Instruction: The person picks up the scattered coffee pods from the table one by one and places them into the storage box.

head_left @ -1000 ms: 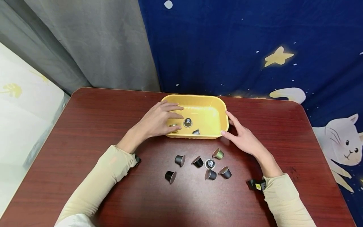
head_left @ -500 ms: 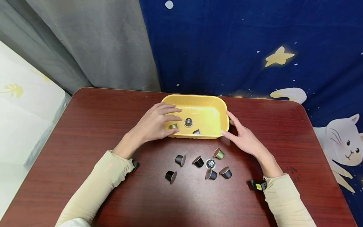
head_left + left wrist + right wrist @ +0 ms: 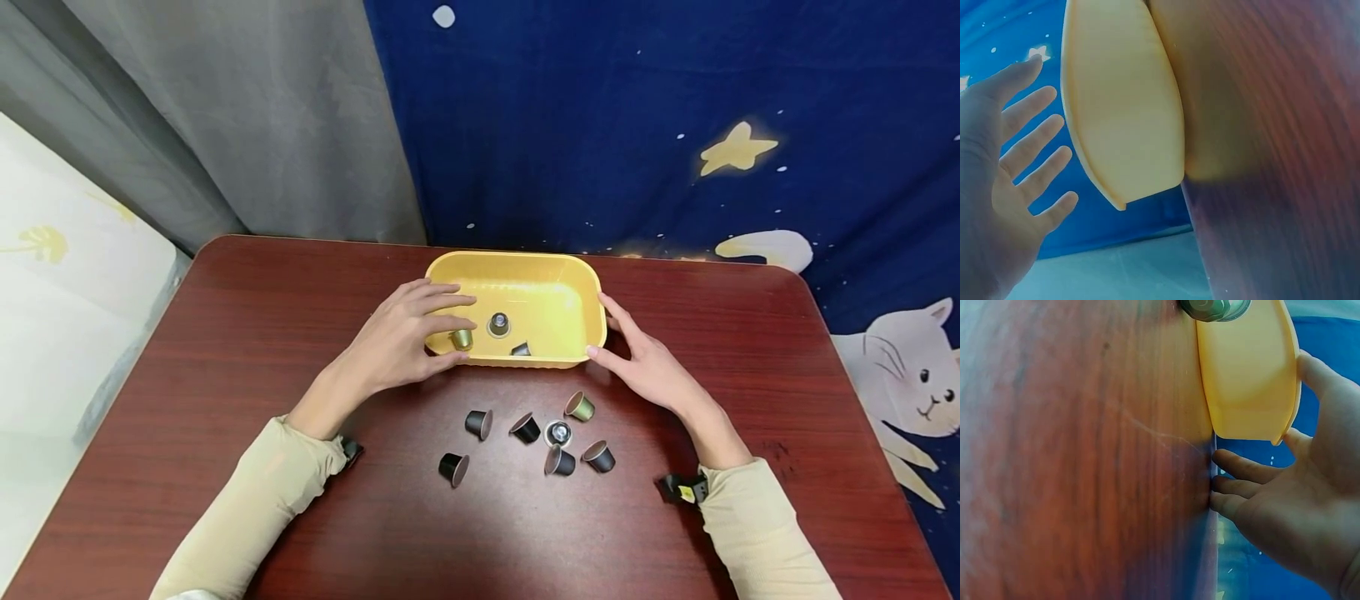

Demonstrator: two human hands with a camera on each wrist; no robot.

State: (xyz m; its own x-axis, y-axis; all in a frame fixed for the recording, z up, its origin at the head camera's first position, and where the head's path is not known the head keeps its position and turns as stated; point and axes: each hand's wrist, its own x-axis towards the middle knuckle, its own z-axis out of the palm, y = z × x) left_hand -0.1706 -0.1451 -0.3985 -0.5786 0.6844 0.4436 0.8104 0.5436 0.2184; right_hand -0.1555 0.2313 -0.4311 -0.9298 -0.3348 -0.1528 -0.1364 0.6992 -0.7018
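Observation:
A yellow plastic bin (image 3: 517,265) stands near the table's far edge. Over its left end is my left hand (image 3: 397,337), fingers spread and holding nothing; the left wrist view shows it apart from the bin wall (image 3: 1125,94). Beneath those fingers a gold-green coffee capsule (image 3: 462,339) lies inside the bin. Two more capsules share the bin, a dark one (image 3: 498,324) upside down and another (image 3: 521,350) partly hidden by the front wall. My right hand (image 3: 648,362) touches the bin's right end with thumb and extended fingers, its thumb at the rim in the right wrist view.
Several capsules lie on the table in front of the bin, among them a black one (image 3: 453,468), a green one (image 3: 580,406) and a silver one (image 3: 558,432). Grey and blue curtains (image 3: 562,125) hang behind the brown table (image 3: 337,533).
My left hand has drawn back toward the left and front, its fingers apart from the gold-green capsule, which now shows in the bin. The right hand stays at the bin's right end.

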